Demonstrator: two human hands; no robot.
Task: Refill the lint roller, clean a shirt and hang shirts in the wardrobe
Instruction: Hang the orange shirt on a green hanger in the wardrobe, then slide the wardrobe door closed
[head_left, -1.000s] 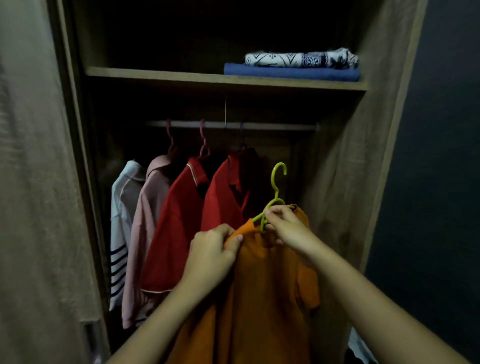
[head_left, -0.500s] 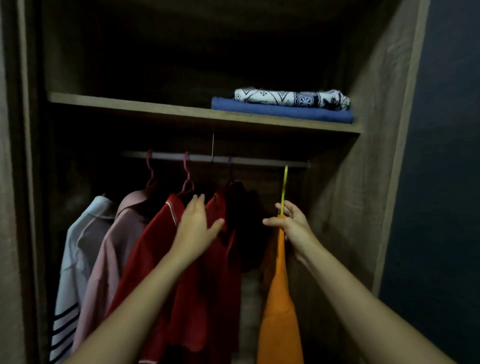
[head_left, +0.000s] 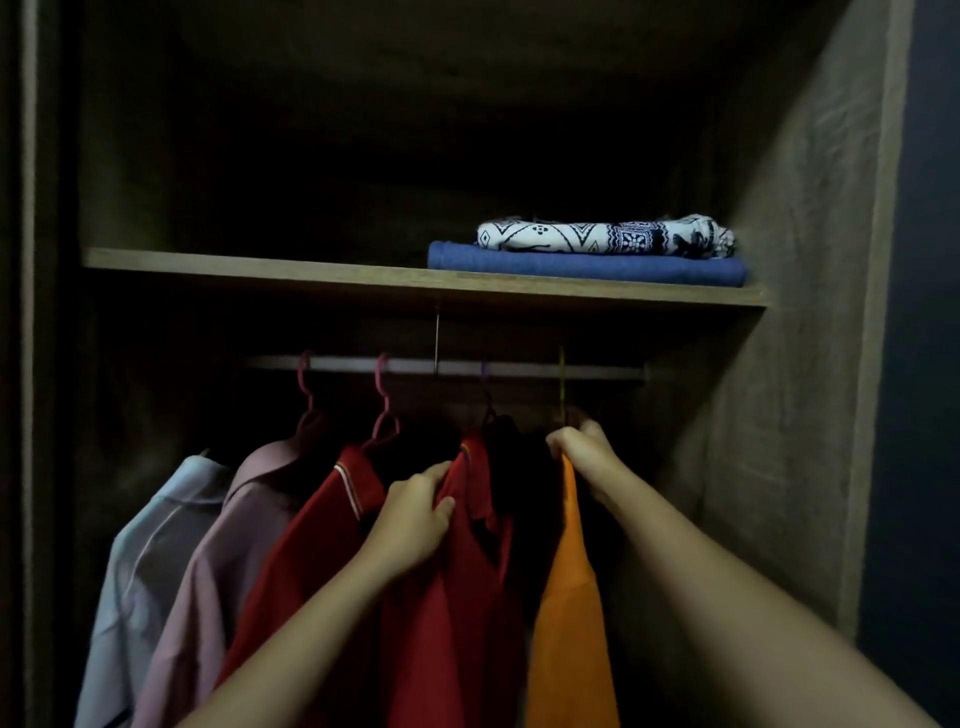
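The orange shirt (head_left: 569, 597) of soft, thin cloth hangs edge-on at the right end of the row. Its slim yellow-green plastic hanger (head_left: 561, 387) rises to the pale metal rail (head_left: 524, 369). It is too dim up there to tell whether the hook sits over the rail or only touches it.

The right hand (head_left: 584, 449) is clamped at the hanger's neck, just where the collar bunches. The left hand (head_left: 415, 519) is set apart from it, fingers curled into the shoulder of the nearer red shirt (head_left: 467, 582), seemingly drawing it aside to make room.

To my eye the orange shirt is light and limp. It will sag, and it could slide off a smooth plastic shoulder, so the stiff hanger neck is the right place to hold it, not the cloth. The hook looks thin and may twist if pushed sideways.

Left of the gap hang a second red shirt with a striped collar (head_left: 317, 545), a dusty pink shirt (head_left: 234, 525) and a pale blue-white shirt (head_left: 150, 551), on pink hooks where I can see them.

Above, on the wooden shelf (head_left: 260, 267), a folded blue cloth (head_left: 587, 269) lies under a folded white cloth with dark patterns (head_left: 602, 238). They sit near the wardrobe's grained right wall (head_left: 789, 364).
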